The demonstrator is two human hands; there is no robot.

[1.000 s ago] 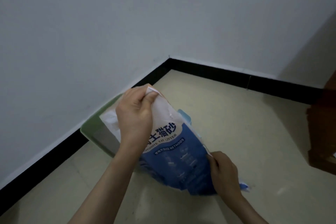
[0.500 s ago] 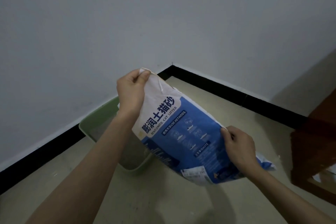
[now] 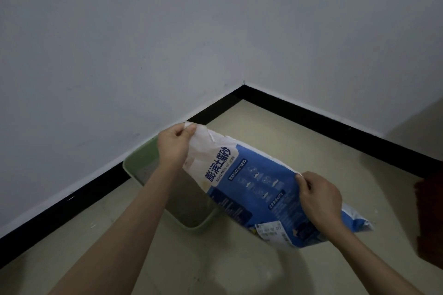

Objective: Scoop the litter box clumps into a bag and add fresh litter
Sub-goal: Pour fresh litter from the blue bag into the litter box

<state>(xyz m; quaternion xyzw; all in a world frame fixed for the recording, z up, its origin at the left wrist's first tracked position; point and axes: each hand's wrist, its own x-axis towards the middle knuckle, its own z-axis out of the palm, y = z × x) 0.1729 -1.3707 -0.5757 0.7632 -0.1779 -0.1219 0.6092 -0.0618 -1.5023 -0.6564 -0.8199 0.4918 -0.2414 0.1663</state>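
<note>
In the head view, the litter bag [image 3: 259, 187] is blue and white and is held up in the air. It lies tilted, with its white top end at 10 o'clock and its blue bottom end at 4 o'clock. The left hand [image 3: 173, 145] pinches the white top corner, with its fingers curled round the edge. The right hand [image 3: 320, 196] grips the bag's upper edge near the bottom end, fingers curled over it.

The green litter box [image 3: 143, 163] sits on the floor [image 3: 239, 266] under the left arm and the bag's top end. It stands right beside the black baseboard [image 3: 72, 196] of the wall [image 3: 143, 43]. Grey litter [image 3: 184, 201] lies inside the box. A dark brown piece of furniture [image 3: 429, 215] shows at 3 o'clock, cut off by the edge.
</note>
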